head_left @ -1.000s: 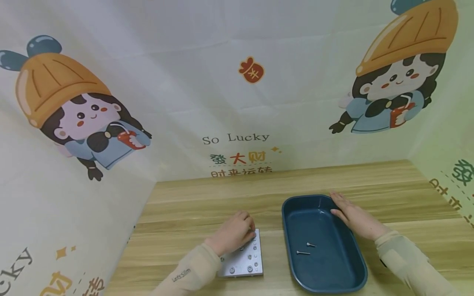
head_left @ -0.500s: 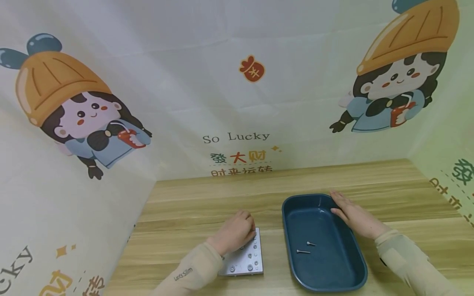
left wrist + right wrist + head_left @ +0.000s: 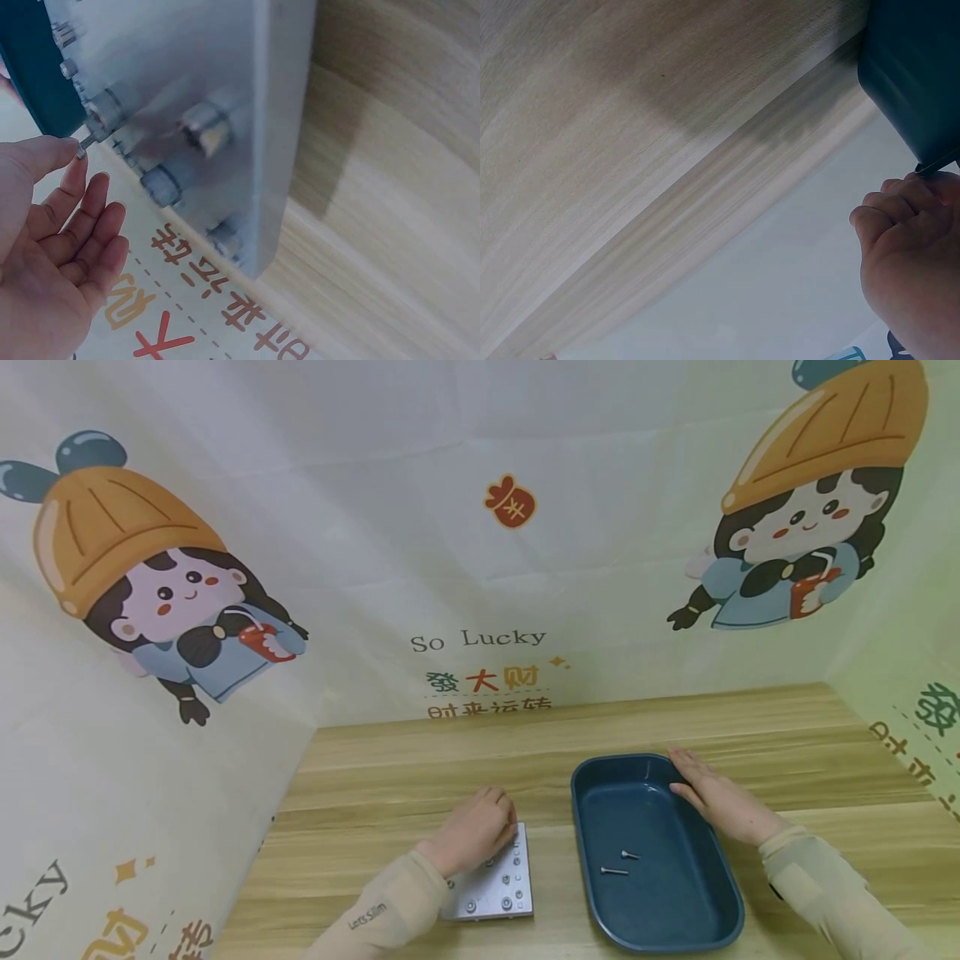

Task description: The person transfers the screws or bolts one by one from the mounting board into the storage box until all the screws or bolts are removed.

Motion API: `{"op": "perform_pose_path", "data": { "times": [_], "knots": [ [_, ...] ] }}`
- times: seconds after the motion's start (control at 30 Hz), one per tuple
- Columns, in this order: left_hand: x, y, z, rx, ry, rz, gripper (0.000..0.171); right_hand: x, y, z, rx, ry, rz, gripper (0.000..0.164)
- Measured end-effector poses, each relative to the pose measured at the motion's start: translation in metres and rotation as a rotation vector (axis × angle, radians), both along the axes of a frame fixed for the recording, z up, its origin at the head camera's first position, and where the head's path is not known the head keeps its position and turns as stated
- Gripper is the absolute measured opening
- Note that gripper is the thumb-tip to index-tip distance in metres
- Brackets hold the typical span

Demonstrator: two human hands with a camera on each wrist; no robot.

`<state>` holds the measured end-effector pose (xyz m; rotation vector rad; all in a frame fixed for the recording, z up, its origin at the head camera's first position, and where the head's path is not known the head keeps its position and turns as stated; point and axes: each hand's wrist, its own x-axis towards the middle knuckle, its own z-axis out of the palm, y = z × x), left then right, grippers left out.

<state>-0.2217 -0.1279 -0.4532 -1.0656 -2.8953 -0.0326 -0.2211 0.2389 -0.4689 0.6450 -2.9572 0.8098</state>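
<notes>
My left hand (image 3: pixel 474 832) is over the far side of a silver metal block (image 3: pixel 487 902) set with several bolts. In the left wrist view, thumb and forefinger pinch the head of a small screw (image 3: pixel 82 148), whose shank points at a wider cylindrical fitting (image 3: pixel 109 107) on the block's face. The other fingers of that hand curl loosely below. On the right, my right hand (image 3: pixel 722 802) rests along the far right rim of a dark blue tray (image 3: pixel 652 914), fingers straight and thumb at the edge. Two loose screws (image 3: pixel 615 872) lie in the tray.
Block and tray stand side by side on a wood-grain table (image 3: pixel 420 752), a narrow strip between them. Printed cloth (image 3: pixel 480 577) with cartoon figures hangs behind the table and along both sides.
</notes>
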Motion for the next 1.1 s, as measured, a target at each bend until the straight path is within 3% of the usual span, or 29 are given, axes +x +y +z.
{"op": "perform_pose_path", "data": {
  "times": [0.37, 0.7, 0.9, 1.1],
  "knots": [
    [-0.001, 0.005, 0.024, -0.007, 0.056, -0.061, 0.012, 0.001, 0.000, 0.001, -0.004, -0.001, -0.004, 0.059],
    [-0.001, 0.027, 0.048, -0.044, 0.099, -0.134, 0.016, 0.000, 0.001, 0.000, 0.008, 0.008, -0.003, 0.058],
    [-0.001, 0.045, 0.052, -0.079, 0.120, -0.185, 0.015, -0.001, 0.000, -0.001, 0.001, 0.010, -0.001, 0.058],
    [-0.001, 0.062, 0.053, -0.130, 0.204, -0.271, 0.015, -0.001, 0.001, 0.000, -0.008, 0.002, -0.002, 0.059]
  ]
}}
